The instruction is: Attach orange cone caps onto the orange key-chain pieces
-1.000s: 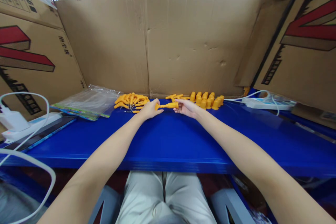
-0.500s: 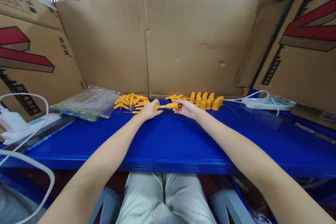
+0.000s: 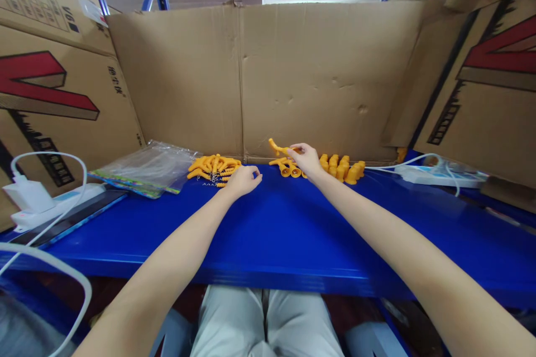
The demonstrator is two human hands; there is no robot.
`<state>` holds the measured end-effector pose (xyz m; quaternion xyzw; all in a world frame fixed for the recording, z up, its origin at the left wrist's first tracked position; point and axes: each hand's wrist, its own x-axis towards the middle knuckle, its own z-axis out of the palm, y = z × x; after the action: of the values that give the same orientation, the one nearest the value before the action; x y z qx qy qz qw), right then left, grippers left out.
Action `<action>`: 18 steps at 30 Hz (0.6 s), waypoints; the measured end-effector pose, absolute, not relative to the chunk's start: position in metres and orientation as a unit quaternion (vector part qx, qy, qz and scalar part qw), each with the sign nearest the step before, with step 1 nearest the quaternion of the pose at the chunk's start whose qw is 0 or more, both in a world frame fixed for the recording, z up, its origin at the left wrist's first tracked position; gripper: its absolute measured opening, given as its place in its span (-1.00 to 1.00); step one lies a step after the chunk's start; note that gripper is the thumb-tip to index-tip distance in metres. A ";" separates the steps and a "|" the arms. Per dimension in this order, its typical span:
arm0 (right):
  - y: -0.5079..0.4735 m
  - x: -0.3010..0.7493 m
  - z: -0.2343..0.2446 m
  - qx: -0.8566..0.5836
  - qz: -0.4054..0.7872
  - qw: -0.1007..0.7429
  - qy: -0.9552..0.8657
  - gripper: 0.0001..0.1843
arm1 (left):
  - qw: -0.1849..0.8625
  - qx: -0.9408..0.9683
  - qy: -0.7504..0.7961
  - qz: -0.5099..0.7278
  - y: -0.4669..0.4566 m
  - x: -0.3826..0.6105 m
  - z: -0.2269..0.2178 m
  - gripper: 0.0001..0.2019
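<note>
My right hand [image 3: 307,159] is raised a little over the blue table [image 3: 276,228] and pinches a long orange plastic piece [image 3: 278,148] that sticks out to the left. Under it lie a few more finished orange pieces [image 3: 287,168]. My left hand [image 3: 245,178] rests on the table with its fingers curled and nothing showing in them, just right of a heap of orange T-shaped parts [image 3: 213,167] with small key chains. A cluster of upright orange caps [image 3: 342,167] stands to the right of my right hand.
Cardboard sheets [image 3: 293,72] wall the table at the back and on both sides. A clear plastic bag [image 3: 146,168] lies at the left. White power strips with cables sit at the far left [image 3: 50,203] and far right [image 3: 439,175].
Both hands held the orange piece between them before. My left hand has let go and dropped to the table; my right hand has lifted the piece up and back. The camera tilted slightly.
</note>
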<state>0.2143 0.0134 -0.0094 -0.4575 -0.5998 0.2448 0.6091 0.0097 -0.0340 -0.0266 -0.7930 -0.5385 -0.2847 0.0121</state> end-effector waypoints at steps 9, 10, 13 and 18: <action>0.014 0.183 -0.040 -0.487 -0.102 0.244 -0.833 -0.70 | 0.031 -0.808 -0.526 -0.263 -0.036 0.011 -0.025 -0.78; 0.012 0.182 -0.043 -0.498 -0.117 0.200 -0.835 -0.69 | 0.030 -0.809 -0.526 -0.259 -0.037 0.012 -0.025 -0.77; 0.008 0.184 -0.049 -0.525 -0.142 0.144 -0.827 -0.63 | 0.026 -0.813 -0.528 -0.246 -0.037 0.012 -0.025 -0.76; 0.005 0.189 -0.049 -0.538 -0.113 0.137 -0.824 -0.54 | 0.010 -0.817 -0.527 -0.234 -0.037 0.012 -0.025 -0.77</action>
<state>0.1892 0.0050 -0.0493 -0.5376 -0.8243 -0.1128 0.1372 0.0119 -0.0368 -0.0254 -0.8173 -0.5265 -0.2338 0.0103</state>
